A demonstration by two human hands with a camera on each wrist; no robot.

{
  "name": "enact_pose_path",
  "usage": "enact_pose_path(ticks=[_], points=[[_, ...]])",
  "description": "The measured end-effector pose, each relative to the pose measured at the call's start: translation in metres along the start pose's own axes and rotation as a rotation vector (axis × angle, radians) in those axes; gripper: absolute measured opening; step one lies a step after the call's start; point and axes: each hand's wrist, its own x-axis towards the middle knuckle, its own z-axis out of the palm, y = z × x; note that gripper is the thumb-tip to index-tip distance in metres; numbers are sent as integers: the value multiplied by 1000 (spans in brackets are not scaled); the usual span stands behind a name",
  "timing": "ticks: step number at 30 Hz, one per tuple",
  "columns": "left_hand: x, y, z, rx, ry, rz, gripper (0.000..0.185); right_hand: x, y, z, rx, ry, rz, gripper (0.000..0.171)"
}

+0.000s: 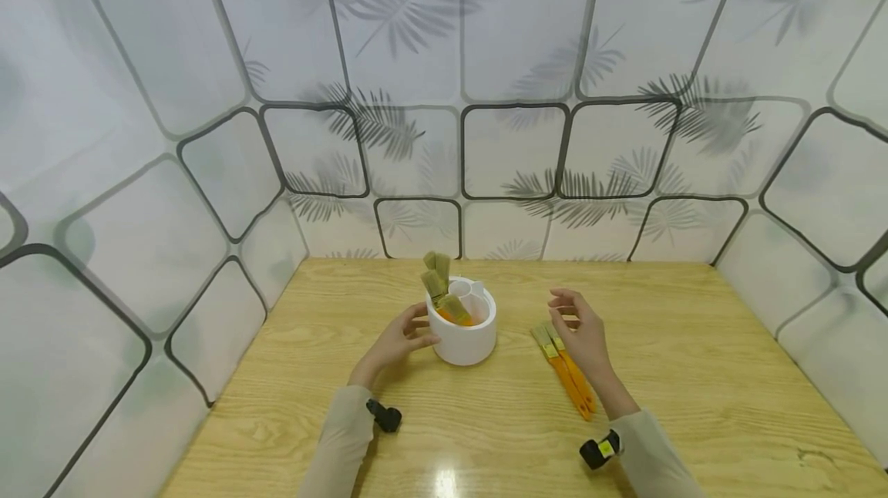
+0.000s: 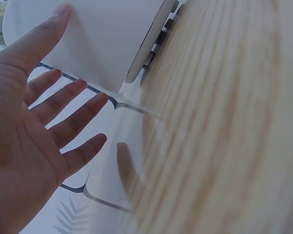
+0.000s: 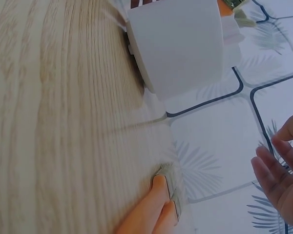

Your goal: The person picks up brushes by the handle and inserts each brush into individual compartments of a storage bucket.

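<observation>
A white round holder (image 1: 466, 345) stands on the table with several orange-handled paintbrushes (image 1: 435, 284) in it, their pale bristles up and leaning left. My left hand (image 1: 400, 336) is at the holder's left side, fingers spread, and in the left wrist view the thumb (image 2: 49, 29) lies against the white wall. To the right, two more orange paintbrushes (image 1: 570, 378) lie side by side on the wood, bristles pointing away from me. My right hand (image 1: 583, 332) hovers just over their right edge with loosely bent fingers (image 3: 268, 170), holding nothing.
The light wood table (image 1: 499, 436) reaches back to a wall covering (image 1: 513, 151) patterned with rounded grey outlines and leaves, which also rises on both sides. Inside the holder, white dividers (image 1: 477, 290) show. A small black camera sits on each wrist.
</observation>
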Motion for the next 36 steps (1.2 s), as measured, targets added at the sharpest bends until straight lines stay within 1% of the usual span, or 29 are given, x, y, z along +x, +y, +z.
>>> enact_pose_path(ticks=[5, 9, 12, 16, 19, 23, 26, 29, 31, 36], points=[[-1, 0, -1, -12, -3, -13, 68, -1, 1, -2, -2, 0, 25, 29], [-1, 0, 0, -8, 2, -5, 67, -3, 4, -3, 11, 9, 41, 29], [-1, 0, 0, 10, 14, 1, 65, -4, 6, -4, 4, 10, 39, 30], [-1, -1, 0, 22, 29, -10, 63, -4, 7, -6, -7, 9, 32, 30], [4, -15, -1, 32, 45, -7, 64, -3, 5, -7, -23, 10, 26, 29], [10, -31, -1, 48, 63, -3, 65, -3, -15, -12, -36, 13, 3, 27], [6, -22, 0, 31, 59, -2, 63, -2, -33, -16, -39, 11, -2, 24], [2, -11, -1, 12, 46, 1, 62, -1, -34, -18, -48, 6, -2, 24], [0, -4, -1, 15, 38, 0, 62, 0, -26, -18, -40, 10, -2, 25], [-1, -1, -2, 21, 20, -11, 64, 0, -2, -17, -65, 17, 13, 25]])
